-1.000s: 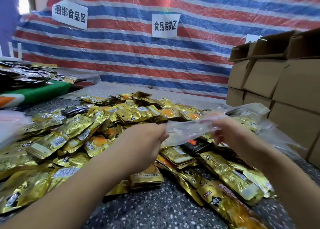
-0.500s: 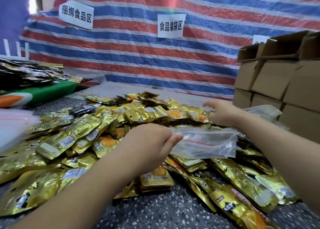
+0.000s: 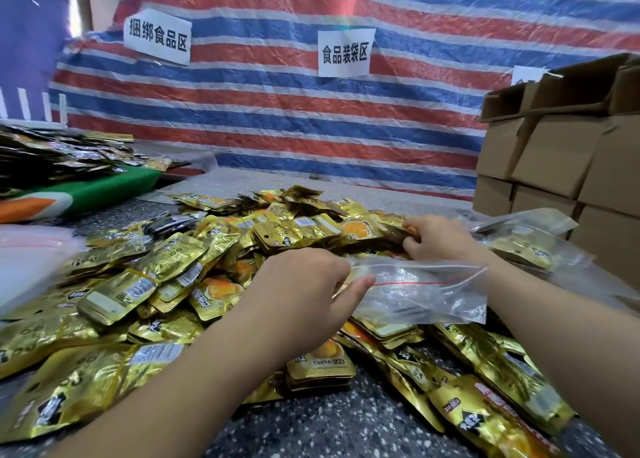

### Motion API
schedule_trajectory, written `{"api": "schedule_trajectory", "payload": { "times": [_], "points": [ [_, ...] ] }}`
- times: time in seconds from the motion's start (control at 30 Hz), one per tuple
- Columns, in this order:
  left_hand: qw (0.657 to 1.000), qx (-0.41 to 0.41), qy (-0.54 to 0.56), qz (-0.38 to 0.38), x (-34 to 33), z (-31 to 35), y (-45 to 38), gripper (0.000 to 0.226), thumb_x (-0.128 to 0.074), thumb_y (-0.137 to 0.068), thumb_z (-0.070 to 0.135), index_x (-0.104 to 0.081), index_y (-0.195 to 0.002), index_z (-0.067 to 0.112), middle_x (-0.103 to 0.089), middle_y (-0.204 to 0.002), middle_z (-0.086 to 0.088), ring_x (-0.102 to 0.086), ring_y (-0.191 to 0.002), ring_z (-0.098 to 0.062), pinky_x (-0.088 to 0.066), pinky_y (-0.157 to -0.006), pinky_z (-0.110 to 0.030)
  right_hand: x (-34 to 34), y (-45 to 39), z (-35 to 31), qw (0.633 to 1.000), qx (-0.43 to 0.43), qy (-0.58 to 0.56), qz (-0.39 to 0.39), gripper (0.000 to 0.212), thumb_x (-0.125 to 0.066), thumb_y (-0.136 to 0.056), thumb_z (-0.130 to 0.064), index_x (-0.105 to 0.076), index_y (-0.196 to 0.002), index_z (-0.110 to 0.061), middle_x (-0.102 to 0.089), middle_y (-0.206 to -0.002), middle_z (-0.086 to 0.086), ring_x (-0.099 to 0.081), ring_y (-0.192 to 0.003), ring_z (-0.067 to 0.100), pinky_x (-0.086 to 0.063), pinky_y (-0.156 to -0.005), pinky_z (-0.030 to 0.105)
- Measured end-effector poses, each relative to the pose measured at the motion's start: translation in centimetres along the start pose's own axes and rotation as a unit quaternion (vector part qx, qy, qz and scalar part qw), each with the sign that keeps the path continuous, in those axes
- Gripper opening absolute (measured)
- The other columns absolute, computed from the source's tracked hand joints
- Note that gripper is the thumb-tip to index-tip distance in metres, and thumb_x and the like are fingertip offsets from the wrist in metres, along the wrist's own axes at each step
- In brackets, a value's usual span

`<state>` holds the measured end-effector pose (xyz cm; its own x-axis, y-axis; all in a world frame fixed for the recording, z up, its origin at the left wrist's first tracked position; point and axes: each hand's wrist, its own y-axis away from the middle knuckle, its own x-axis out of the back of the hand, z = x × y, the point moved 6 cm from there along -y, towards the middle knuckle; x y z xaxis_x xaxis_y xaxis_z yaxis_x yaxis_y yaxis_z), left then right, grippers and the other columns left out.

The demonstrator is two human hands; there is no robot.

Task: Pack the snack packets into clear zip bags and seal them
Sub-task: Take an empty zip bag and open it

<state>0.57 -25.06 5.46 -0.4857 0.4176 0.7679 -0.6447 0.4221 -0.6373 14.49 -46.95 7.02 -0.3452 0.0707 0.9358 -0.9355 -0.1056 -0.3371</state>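
A broad heap of gold snack packets (image 3: 194,270) covers the speckled table (image 3: 332,430). My left hand (image 3: 304,295) pinches the left edge of an empty clear zip bag (image 3: 422,291) with a red seal line, holding it above the heap. Farther back, my right hand (image 3: 436,237) has its fingers curled on a gold packet (image 3: 391,236) at the top of the pile.
Stacked cardboard boxes (image 3: 561,166) stand at the right, with filled clear bags (image 3: 530,246) in front of them. A striped tarp with paper signs (image 3: 346,54) closes the back. More packets lie on a green surface (image 3: 86,191) at far left. A white bag (image 3: 27,267) lies left.
My right hand let go of the zip bag and reached back into the pile, where it now grips a packet. My left hand kept the bag and lowered it a little.
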Motion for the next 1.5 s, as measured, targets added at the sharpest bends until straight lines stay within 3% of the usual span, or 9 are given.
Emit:
{"api": "schedule_trajectory", "payload": {
  "times": [0.13, 0.3, 0.43, 0.5, 0.63, 0.73, 0.87, 1.07, 1.5],
  "points": [
    [1.0, -0.005, 0.005, 0.017, 0.2, 0.0, 0.1, 0.049, -0.021, -0.09, 0.062, -0.03, -0.059, 0.026, -0.038, -0.058, 0.009, -0.037, -0.052, -0.006, -0.028, -0.048, -0.025, 0.9, -0.5, 0.1, 0.991, -0.011, -0.11, 0.069, 0.022, -0.049, -0.099, -0.029, -0.063, -0.099, -0.013, -0.067, -0.094, 0.009, -0.062, -0.089, 0.03, -0.051, -0.076, 0.04],
    [1.0, -0.002, 0.011, 0.021, 0.0, -0.3, 0.3, 0.046, -0.026, -0.091, 0.062, -0.028, -0.061, 0.028, -0.037, -0.059, 0.01, -0.036, -0.053, -0.005, -0.025, -0.048, -0.023, 0.4, -0.9, 0.6, 0.997, 0.022, -0.044, -0.066, 0.029, -0.057, -0.099, -0.023, -0.06, -0.126, -0.013, -0.065, -0.119, 0.012, -0.059, -0.107, 0.03, -0.042, -0.078, 0.032],
    [1.0, 0.003, 0.015, 0.012, -0.2, -0.3, 0.3, 0.046, -0.026, -0.09, 0.064, -0.028, -0.061, 0.028, -0.037, -0.06, 0.01, -0.035, -0.053, -0.005, -0.022, -0.048, -0.023, 3.5, 0.0, 1.3, 0.985, -0.013, -0.169, 0.035, 0.016, -0.053, -0.1, -0.017, -0.064, -0.111, -0.016, -0.069, -0.106, 0.01, -0.062, -0.086, 0.023, -0.049, -0.066, 0.033],
    [1.0, 0.003, 0.014, 0.007, -0.3, -0.3, 0.2, 0.045, -0.025, -0.089, 0.064, -0.028, -0.062, 0.028, -0.038, -0.06, 0.01, -0.035, -0.053, -0.005, -0.021, -0.048, -0.022, 6.1, 1.4, 1.5, 0.913, -0.055, -0.39, 0.102, 0.013, -0.054, -0.101, -0.018, -0.064, -0.109, -0.017, -0.071, -0.102, 0.004, -0.067, -0.092, 0.022, -0.057, -0.075, 0.038],
    [1.0, 0.005, 0.015, 0.004, -0.3, -0.3, 0.3, 0.045, -0.026, -0.089, 0.065, -0.029, -0.062, 0.029, -0.038, -0.061, 0.01, -0.035, -0.054, -0.004, -0.02, -0.048, -0.022, 11.5, 6.5, -0.7, 0.629, 0.008, -0.767, 0.131, 0.015, -0.049, -0.102, -0.021, -0.059, -0.112, -0.016, -0.077, -0.097, 0.0, -0.074, -0.093, 0.021, -0.061, -0.077, 0.042],
    [1.0, 0.016, 0.021, 0.007, -0.2, -0.5, 0.2, 0.046, -0.028, -0.088, 0.065, -0.029, -0.061, 0.028, -0.037, -0.06, 0.009, -0.034, -0.053, -0.004, -0.019, -0.048, -0.024, 14.1, 11.1, -3.3, 0.541, 0.114, -0.824, 0.124, 0.02, -0.05, -0.1, -0.021, -0.057, -0.118, -0.015, -0.076, -0.105, 0.003, -0.073, -0.099, 0.021, -0.059, -0.077, 0.039],
    [1.0, 0.015, 0.017, -0.005, -0.5, -0.3, 0.2, 0.046, -0.028, -0.087, 0.066, -0.032, -0.062, 0.027, -0.039, -0.061, 0.008, -0.035, -0.054, -0.006, -0.019, -0.048, -0.026, 13.5, 15.5, -6.5, 0.603, 0.175, -0.765, 0.145, 0.022, -0.06, -0.089, -0.024, -0.063, -0.111, -0.019, -0.076, -0.1, 0.0, -0.073, -0.095, 0.019, -0.059, -0.078, 0.034],
    [0.992, -0.048, 0.109, -0.045, -0.6, 0.6, 0.2, 0.044, -0.038, -0.088, 0.058, -0.051, -0.076, 0.018, -0.05, -0.073, 0.006, -0.048, -0.068, -0.014, -0.043, -0.059, -0.032, 10.0, 16.1, -6.8, 0.831, 0.182, -0.497, 0.172, 0.021, -0.052, -0.095, -0.037, -0.059, -0.114, -0.031, -0.071, -0.109, -0.015, -0.07, -0.101, 0.008, -0.06, -0.085, 0.033],
    [0.981, -0.104, 0.153, -0.06, -0.4, 1.2, 0.1, 0.029, -0.067, -0.091, 0.033, -0.051, -0.072, 0.019, -0.047, -0.075, 0.012, -0.049, -0.073, -0.012, -0.043, -0.066, -0.029, 8.5, 15.3, -4.7, 0.798, 0.128, -0.568, 0.154, 0.022, -0.053, -0.089, -0.029, -0.061, -0.11, -0.03, -0.074, -0.101, -0.016, -0.071, -0.094, 0.002, -0.054, -0.072, 0.012]
  ]
}}
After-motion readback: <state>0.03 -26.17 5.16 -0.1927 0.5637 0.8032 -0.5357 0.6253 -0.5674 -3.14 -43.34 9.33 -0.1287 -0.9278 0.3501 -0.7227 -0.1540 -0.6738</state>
